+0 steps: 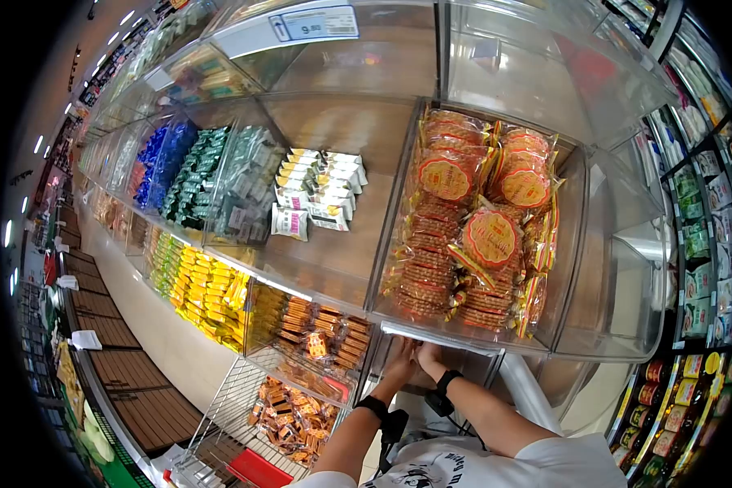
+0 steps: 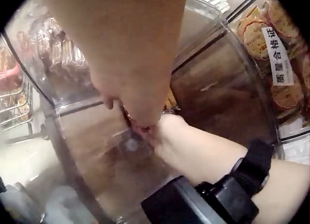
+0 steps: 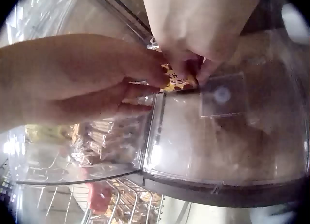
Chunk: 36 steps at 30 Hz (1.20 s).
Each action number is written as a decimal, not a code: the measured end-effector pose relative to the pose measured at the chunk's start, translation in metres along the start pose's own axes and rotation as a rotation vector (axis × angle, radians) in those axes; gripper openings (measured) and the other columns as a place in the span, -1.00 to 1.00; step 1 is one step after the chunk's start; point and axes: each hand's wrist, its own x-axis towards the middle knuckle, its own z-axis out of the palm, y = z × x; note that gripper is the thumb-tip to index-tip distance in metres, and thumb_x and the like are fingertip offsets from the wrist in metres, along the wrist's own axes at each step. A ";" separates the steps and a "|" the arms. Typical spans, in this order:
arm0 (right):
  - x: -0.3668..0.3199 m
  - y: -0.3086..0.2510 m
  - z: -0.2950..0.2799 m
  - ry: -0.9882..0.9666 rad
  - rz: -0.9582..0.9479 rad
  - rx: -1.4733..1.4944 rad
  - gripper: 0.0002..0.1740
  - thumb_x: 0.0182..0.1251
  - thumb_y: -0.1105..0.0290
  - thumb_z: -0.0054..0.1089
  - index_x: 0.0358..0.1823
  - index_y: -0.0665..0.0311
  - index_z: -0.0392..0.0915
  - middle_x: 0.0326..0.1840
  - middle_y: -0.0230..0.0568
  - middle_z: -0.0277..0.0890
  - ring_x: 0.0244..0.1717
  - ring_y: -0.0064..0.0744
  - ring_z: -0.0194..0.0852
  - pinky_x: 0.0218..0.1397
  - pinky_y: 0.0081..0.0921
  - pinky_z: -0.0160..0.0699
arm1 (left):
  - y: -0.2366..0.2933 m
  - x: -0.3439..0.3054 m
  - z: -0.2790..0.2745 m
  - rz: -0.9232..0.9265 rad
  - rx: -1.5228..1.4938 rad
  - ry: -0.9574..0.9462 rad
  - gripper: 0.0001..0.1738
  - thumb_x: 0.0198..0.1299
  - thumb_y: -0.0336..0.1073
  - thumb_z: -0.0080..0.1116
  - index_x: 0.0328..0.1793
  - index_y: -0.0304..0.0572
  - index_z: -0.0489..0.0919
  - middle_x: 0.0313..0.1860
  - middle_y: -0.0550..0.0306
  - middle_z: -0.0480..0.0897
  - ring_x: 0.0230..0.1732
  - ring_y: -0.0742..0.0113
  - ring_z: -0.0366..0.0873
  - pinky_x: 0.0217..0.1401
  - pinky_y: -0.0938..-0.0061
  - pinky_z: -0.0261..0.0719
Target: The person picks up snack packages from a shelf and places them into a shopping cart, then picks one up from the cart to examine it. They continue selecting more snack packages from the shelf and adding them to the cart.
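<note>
Right hand (image 3: 201,25) and left hand (image 3: 121,71) pinch a yellow packet (image 3: 178,81) near the clear divider (image 3: 152,132), open bin floor (image 3: 227,151) alongside

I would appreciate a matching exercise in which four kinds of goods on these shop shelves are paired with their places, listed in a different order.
Goods:
1. Round crackers
2. Bright yellow packets
3. Blue packets
4. Yellow printed packet

Places:
A. Beside the dark green packets
B. At the fingers of the left hand and right hand
C. Upper bin, right of the white packets
D. Lower bin, beside the light green packets

Pairs: 1-C, 2-D, 3-A, 4-B
</note>
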 end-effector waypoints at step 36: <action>-0.003 -0.008 -0.006 0.222 -0.123 0.230 -0.31 -0.27 0.25 0.27 -0.08 0.35 0.15 -0.09 0.00 0.15 -0.10 -0.11 0.18 -0.06 -0.32 0.23 | -0.111 -0.360 -0.071 -0.463 -0.469 0.522 -0.69 0.04 -0.39 -0.13 -0.05 -0.30 0.32 -0.24 -0.03 0.49 -0.19 0.28 0.46 -0.16 0.53 0.39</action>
